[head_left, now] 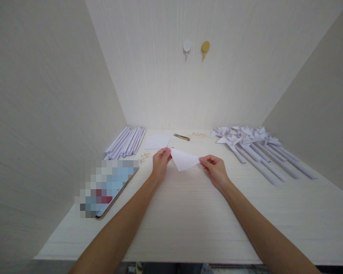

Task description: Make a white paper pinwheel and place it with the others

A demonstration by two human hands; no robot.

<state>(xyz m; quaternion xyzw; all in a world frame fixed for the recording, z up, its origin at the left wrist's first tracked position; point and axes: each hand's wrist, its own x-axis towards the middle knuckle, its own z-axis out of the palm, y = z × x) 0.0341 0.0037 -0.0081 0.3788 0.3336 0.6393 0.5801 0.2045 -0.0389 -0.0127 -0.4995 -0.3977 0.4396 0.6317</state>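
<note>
We stretch both bare forearms forward, converging toward the middle. Our left hand (161, 163) pinches with thumb and fingertips at its upper right, knuckles up. Our right hand (216, 170) mirrors it, pinching at its left, wrist angled slightly inward.

The pale table (188, 220) carries rolled paper sticks (126, 142), pinwheels (254, 146) (white), a tablet (110, 188) and a cutter (181, 136).

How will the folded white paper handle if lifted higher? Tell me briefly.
The folded white paper probably weighs almost nothing: the left hand and right hand pinch only its corners. Thin, it likely flops or creases if gripped hard.
</note>
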